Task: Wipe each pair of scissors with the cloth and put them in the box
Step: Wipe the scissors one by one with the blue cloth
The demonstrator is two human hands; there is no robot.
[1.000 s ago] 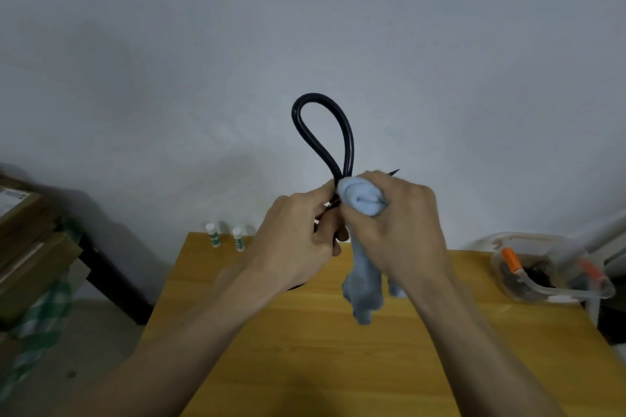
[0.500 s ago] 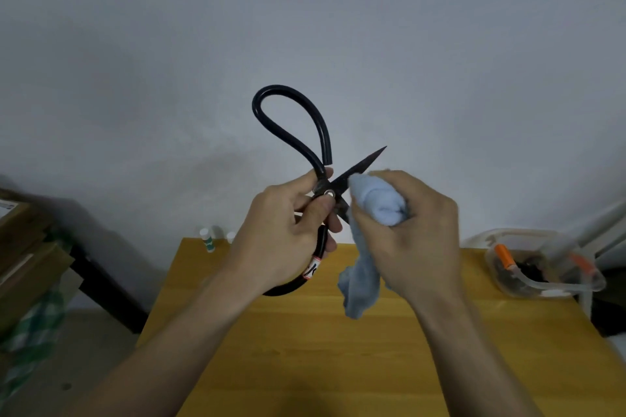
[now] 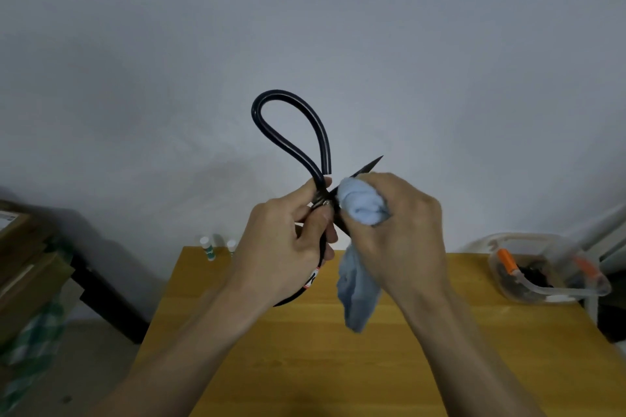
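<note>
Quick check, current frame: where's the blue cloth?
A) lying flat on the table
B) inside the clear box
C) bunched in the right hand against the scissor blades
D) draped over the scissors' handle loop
C: the right hand grips the bunched blue cloth against the blades of the black scissors, which the left hand holds near the pivot.

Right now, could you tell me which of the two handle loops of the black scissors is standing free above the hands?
The upper loop stands free against the wall; the lower loop is mostly hidden behind the left hand, which grips the scissors near the pivot.
</note>
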